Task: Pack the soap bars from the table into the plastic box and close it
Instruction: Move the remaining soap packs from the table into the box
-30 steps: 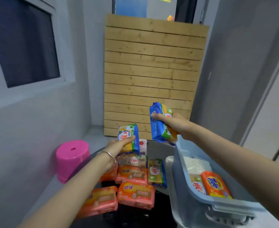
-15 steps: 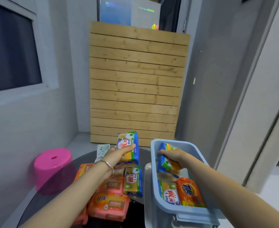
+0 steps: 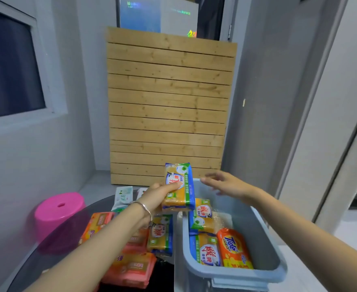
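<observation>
- Soap bars: three lie in the plastic box point(image 3: 264, 239) — two blue-yellow packs point(image 3: 202, 220) in a near-far line along its left side, an orange Tide pack point(image 3: 234, 247) at near right, touching the nearer blue one.
- Plastic box: grey-blue, open top, right of the tabletop point(image 3: 53, 247); whether it stands on it cannot be told.
- Left hand point(image 3: 156, 197): grip clamped on a blue-yellow soap pack point(image 3: 178, 188), thumb on its face, held upright over the box's far-left corner.
- Right hand point(image 3: 226, 184): grip apart, fingers spread, holding nothing, above the far end of the box; slightly blurred.
- On the dark glass tabletop, left of the box: another blue-yellow pack point(image 3: 161, 237) just beside the box wall, orange-pink packs point(image 3: 131, 268) near and left of it, partly hidden by the left arm; white-green packs point(image 3: 123, 196) at the far edge.
- Pink stool point(image 3: 59, 211) at far left, beyond the tabletop.
- Wooden slat panel point(image 3: 169, 106) stands against the far wall.
- Bracelet point(image 3: 143, 207) on the left wrist.
</observation>
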Action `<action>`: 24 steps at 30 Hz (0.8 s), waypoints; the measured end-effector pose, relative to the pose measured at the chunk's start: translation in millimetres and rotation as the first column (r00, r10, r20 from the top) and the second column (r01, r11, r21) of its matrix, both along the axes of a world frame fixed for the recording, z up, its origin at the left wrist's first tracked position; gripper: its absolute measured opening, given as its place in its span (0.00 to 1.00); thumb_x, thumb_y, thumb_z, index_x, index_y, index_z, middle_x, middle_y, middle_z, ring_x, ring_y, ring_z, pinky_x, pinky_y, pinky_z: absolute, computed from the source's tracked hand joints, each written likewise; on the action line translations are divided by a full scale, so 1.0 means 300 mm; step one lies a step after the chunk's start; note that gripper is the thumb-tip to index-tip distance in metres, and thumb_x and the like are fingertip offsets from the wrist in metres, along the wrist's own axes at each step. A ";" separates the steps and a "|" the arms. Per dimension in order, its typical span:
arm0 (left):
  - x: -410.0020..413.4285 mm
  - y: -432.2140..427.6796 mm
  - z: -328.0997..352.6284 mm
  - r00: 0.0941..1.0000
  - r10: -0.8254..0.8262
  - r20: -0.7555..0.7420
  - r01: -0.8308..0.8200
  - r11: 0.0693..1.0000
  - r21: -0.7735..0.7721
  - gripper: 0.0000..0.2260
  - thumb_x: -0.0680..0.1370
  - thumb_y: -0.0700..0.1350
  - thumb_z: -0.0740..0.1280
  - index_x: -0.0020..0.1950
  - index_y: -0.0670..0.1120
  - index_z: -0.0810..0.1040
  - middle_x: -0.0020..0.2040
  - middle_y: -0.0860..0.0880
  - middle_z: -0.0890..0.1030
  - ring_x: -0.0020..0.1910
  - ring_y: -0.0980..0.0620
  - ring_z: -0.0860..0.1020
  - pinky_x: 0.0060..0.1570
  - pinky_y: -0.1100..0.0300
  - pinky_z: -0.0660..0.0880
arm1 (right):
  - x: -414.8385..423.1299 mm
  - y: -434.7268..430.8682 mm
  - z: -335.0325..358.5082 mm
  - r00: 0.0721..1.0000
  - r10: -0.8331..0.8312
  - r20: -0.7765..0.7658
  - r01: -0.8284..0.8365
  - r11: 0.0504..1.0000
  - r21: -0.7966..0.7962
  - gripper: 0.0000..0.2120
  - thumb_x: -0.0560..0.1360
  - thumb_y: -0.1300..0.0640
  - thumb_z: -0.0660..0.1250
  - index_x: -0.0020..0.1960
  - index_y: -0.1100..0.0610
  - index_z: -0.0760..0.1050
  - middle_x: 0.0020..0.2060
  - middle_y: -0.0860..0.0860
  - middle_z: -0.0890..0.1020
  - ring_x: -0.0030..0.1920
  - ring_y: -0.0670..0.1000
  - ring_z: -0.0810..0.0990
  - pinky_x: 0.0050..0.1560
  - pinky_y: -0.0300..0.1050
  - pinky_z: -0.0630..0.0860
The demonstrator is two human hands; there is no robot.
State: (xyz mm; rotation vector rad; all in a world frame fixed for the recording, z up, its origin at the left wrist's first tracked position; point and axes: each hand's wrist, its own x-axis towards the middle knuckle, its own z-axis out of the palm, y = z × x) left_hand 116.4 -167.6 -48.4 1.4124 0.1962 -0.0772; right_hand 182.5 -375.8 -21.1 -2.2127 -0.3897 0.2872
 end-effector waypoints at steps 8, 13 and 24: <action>0.077 -0.201 0.021 0.990 -0.138 0.007 0.138 0.990 -0.022 0.20 0.72 0.46 0.70 0.60 0.37 0.75 0.53 0.36 0.82 0.49 0.41 0.81 0.51 0.48 0.79 | -0.023 -0.064 0.107 0.904 0.372 0.211 -0.243 0.853 -0.462 0.53 0.62 0.41 0.77 0.77 0.47 0.49 0.76 0.48 0.54 0.76 0.50 0.52 0.76 0.52 0.56; 0.102 -0.280 0.002 0.985 -0.169 0.031 0.163 0.976 0.144 0.12 0.72 0.51 0.70 0.51 0.46 0.78 0.46 0.44 0.84 0.42 0.48 0.83 0.43 0.56 0.80 | 0.004 -0.086 0.060 0.900 0.356 0.253 -0.188 0.838 -0.512 0.57 0.58 0.40 0.78 0.76 0.43 0.46 0.68 0.49 0.64 0.69 0.52 0.63 0.70 0.55 0.66; 0.109 -0.185 -0.095 0.981 -0.129 0.142 0.015 0.792 0.610 0.29 0.73 0.36 0.66 0.71 0.46 0.59 0.64 0.41 0.73 0.58 0.47 0.74 0.49 0.56 0.75 | 0.050 -0.155 -0.100 0.874 0.425 0.237 -0.121 0.663 -0.739 0.50 0.59 0.42 0.78 0.73 0.46 0.53 0.66 0.51 0.66 0.67 0.52 0.66 0.68 0.51 0.69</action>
